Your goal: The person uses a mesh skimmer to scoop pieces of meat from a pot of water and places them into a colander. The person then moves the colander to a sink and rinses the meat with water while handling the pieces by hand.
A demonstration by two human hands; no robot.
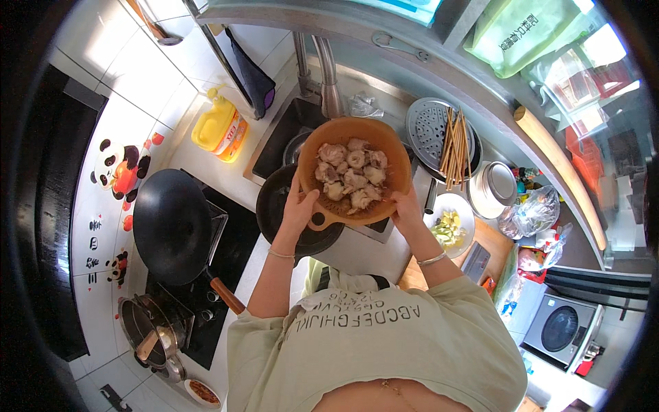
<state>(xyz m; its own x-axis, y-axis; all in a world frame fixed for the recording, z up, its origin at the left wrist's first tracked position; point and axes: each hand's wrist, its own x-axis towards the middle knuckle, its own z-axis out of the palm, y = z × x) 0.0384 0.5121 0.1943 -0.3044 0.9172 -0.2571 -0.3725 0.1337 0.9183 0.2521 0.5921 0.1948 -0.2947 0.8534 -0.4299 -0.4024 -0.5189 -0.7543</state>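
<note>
Both my hands hold up an orange-brown plastic colander (398, 147), with pale chunks of meat (353, 172) lying in its bottom. My left hand (300, 208) is closed on the left side of the rim, close to the looped handle. My right hand (406, 208) grips the rim on the opposite side. Under the colander, partly hidden by it, is a dark round pan (271, 199). A black sink (292, 127) with a metal faucet (331, 96) lies just beyond.
On the left, a black wok (168, 226) sits on the hob (237, 240), with a pot (147, 329) nearer. A yellow jug (218, 127) stands by the wall. To the right are a perforated metal steamer plate (425, 127), chopsticks (455, 147), a plate of cut vegetables (449, 230) and a cleaver (476, 259).
</note>
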